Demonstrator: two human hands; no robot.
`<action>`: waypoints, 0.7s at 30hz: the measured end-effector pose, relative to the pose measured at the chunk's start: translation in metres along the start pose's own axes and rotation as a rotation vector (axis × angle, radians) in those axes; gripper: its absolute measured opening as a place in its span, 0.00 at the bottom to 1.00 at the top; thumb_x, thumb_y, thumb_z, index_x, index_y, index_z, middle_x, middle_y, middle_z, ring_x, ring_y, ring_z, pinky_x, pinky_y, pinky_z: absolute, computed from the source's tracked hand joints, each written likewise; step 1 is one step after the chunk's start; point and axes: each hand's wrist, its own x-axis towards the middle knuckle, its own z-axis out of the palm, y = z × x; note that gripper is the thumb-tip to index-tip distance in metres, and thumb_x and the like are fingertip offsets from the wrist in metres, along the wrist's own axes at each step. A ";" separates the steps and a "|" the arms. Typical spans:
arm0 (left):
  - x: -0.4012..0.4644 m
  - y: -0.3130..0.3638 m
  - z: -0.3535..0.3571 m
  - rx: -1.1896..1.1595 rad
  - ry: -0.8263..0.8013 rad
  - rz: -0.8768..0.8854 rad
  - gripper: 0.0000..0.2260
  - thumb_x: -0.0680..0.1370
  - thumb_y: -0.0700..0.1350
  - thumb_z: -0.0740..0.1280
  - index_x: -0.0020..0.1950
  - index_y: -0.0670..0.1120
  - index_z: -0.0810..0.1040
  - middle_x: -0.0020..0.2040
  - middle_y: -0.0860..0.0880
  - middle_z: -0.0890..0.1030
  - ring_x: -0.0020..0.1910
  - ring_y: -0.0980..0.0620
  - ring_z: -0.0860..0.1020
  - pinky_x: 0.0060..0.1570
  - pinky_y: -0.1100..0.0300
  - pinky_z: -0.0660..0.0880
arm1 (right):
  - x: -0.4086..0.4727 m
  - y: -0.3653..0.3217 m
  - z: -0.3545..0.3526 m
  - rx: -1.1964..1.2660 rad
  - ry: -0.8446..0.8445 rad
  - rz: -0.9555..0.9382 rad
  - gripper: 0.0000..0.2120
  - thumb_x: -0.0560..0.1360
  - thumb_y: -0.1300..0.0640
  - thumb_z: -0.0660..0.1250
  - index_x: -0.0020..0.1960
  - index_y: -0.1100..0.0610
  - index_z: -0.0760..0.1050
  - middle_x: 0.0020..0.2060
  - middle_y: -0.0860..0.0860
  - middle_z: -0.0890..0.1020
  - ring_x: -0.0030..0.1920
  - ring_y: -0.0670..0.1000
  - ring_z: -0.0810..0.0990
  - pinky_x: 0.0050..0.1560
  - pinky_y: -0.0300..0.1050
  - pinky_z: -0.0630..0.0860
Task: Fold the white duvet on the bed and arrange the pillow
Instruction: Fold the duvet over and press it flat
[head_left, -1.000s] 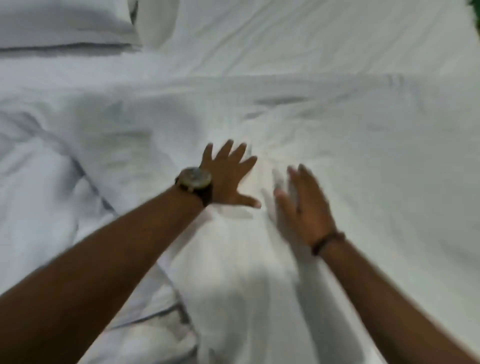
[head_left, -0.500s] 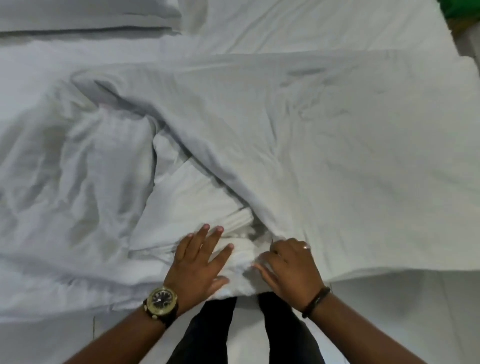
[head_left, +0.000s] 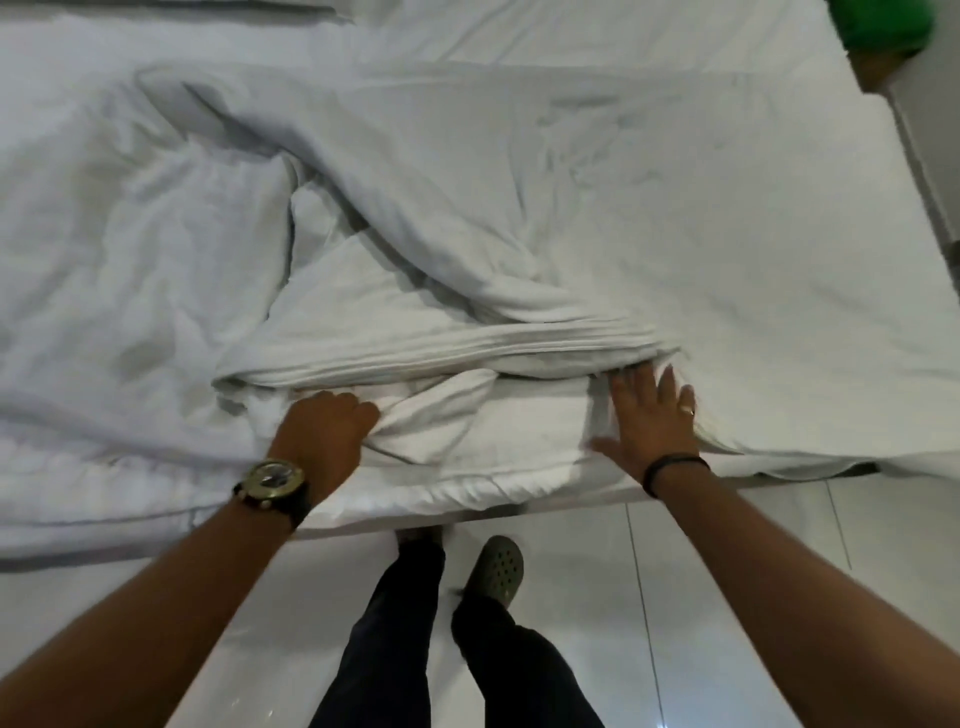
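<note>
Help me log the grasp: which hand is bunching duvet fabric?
The left hand, wearing the watch, clenches the duvet; the right hand lies flat, fingers spread.

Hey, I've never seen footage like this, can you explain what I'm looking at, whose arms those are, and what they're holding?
There is no machine here. A camera worn on a person's head looks down at their own bare arms. The left hand, with a wristwatch, is closed around a bunch of the white duvet near the bed's edge. The right hand, wearing a ring and a dark wristband, lies flat and open on the fabric. Below are the person's dark trousers, a shoe and the tiled floor.
</note>
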 end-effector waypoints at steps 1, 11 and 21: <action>-0.013 -0.006 0.000 0.013 -0.037 -0.022 0.17 0.68 0.40 0.51 0.37 0.40 0.80 0.29 0.40 0.76 0.26 0.40 0.76 0.25 0.52 0.74 | 0.003 -0.003 -0.003 -0.006 0.029 -0.031 0.44 0.66 0.40 0.75 0.75 0.53 0.60 0.75 0.62 0.59 0.71 0.70 0.61 0.68 0.69 0.61; -0.031 -0.035 -0.013 0.117 -0.069 -0.212 0.12 0.72 0.50 0.69 0.42 0.41 0.76 0.35 0.38 0.80 0.31 0.36 0.80 0.30 0.48 0.75 | 0.009 -0.007 -0.005 0.065 0.356 0.072 0.21 0.72 0.69 0.63 0.64 0.62 0.72 0.70 0.68 0.67 0.46 0.67 0.75 0.44 0.61 0.73; -0.051 0.039 0.026 0.225 0.233 0.252 0.14 0.74 0.40 0.66 0.59 0.45 0.80 0.57 0.40 0.82 0.50 0.38 0.81 0.44 0.48 0.76 | -0.046 -0.077 0.042 0.015 0.322 -0.207 0.25 0.67 0.64 0.69 0.64 0.61 0.75 0.59 0.60 0.78 0.51 0.64 0.77 0.49 0.59 0.73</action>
